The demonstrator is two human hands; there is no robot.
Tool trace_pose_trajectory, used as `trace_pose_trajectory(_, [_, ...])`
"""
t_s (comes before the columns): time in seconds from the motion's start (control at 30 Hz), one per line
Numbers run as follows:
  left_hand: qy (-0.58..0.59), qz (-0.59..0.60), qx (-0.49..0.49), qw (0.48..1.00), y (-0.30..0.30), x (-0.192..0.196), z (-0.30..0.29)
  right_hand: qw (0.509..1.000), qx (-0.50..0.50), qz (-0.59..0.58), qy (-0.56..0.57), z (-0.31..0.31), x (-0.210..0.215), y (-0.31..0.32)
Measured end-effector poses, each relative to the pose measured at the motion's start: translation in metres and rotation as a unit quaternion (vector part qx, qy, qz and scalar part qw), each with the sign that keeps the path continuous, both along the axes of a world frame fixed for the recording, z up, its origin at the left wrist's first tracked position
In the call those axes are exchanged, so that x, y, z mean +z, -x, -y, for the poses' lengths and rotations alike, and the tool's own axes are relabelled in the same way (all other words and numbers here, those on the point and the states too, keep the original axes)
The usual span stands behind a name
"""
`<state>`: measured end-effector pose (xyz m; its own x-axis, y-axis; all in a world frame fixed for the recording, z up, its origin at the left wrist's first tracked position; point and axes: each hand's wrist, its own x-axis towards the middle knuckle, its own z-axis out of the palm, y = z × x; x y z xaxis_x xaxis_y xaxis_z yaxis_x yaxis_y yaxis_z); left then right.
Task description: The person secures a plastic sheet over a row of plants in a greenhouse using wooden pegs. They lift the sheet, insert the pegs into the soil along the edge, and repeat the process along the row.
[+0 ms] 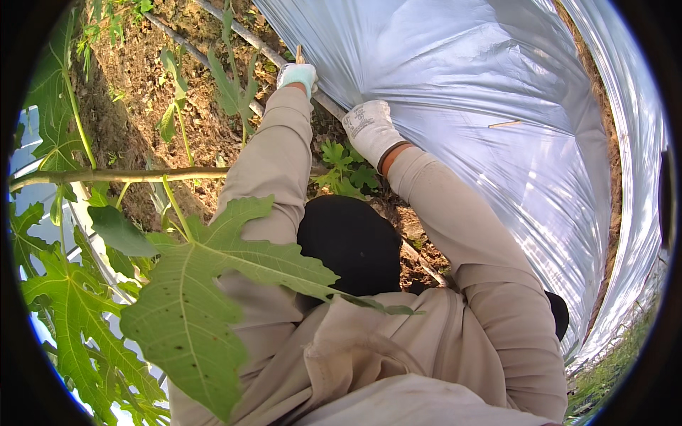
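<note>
My left hand (296,77), in a white and pale teal work glove, is closed around a thin light-brown stick (299,54) whose tip shows above the fingers. It is at the left edge of a silvery plastic sheet (440,78), beside a long grey pipe (245,34). Closer to me, my right hand (369,131) wears a white glove with dark print and a dark cuff. Its fingers are mostly hidden, but folds in the sheet run together at them, so it appears closed on the sheet's edge. Another short stick (504,124) lies on the sheet.
A woody branch (121,175) crosses from the left toward my left arm. Large lobed leaves (192,312) hang in front of my left side. Brown soil with dry litter (142,92) borders the sheet. At the right runs another silvery strip (643,177).
</note>
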<state>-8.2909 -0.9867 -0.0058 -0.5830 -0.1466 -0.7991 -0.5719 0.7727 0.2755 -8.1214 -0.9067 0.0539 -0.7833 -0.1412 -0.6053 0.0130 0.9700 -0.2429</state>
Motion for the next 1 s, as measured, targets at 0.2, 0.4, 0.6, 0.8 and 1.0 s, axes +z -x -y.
trace_pose_trajectory(0.2, [-0.002, -0.009, 0.032, 0.999, 0.000, 0.005, -0.006, 0.978, -0.198, 0.001, 0.068, -0.022, 0.005, -0.020])
trace_pose_trajectory(0.4, [0.019, -0.045, 0.005, 0.999, -0.005, -0.001, -0.008, 0.930, -0.360, -0.070, 0.031, -0.143, 0.033, -0.132])
trace_pose_trajectory(0.6, [0.067, -0.012, -0.117, 0.991, 0.004, -0.015, -0.014, 0.902, -0.413, -0.071, -0.108, -0.239, 0.063, -0.234])
trace_pose_trajectory(0.8, [0.100, -0.118, -0.153, 0.976, -0.005, -0.015, -0.011, 0.893, -0.442, -0.051, -0.074, -0.251, 0.061, -0.270])
trace_pose_trajectory(1.0, [-0.112, -0.183, -0.102, 0.971, -0.041, 0.028, -0.025, 0.924, -0.362, -0.099, -0.074, -0.246, 0.043, -0.285])
